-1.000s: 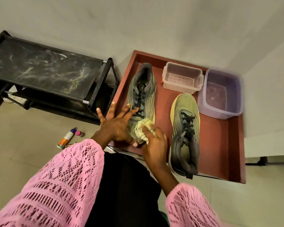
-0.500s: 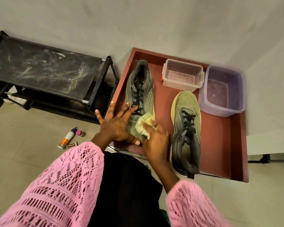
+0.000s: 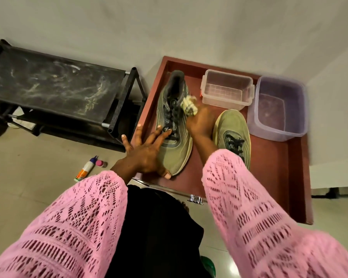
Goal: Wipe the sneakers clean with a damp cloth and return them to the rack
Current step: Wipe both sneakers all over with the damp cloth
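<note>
While both pink sleeves (image 3: 64,223) reach in from the bottom edge, the biggest thing ahead is the black rack (image 3: 54,87), standing on the floor (image 3: 28,173) against the wall at the left, its top shelf scuffed with pale marks. Just right of it sits a red-brown tray (image 3: 273,169) with raised sides. At the tray's far right corner rests a purple tub (image 3: 277,107), and beside that, to its left, a clear box (image 3: 227,89) with clip lugs. Two green-grey sneakers with black laces lie on the tray, pointing opposite ways. On the left sneaker (image 3: 173,129) the toe points toward the person and the heel toward the wall; the right sneaker (image 3: 232,129) has its toe toward the tub and box, and the right sleeve covers its near end. The left hand (image 3: 147,151) lies flat on the left sneaker's toe, fingers spread and straight, some over the tray's edge, the thumb at the toe tip. The right hand (image 3: 199,123) is blurred, its fingers bunched round a pale crumpled cloth (image 3: 189,106), which presses against the inner side of the left sneaker by its upper laces. On the floor near the rack's foot lie a small white bottle (image 3: 84,169) with a blue tip and a pink cap (image 3: 99,163) just beside it
</note>
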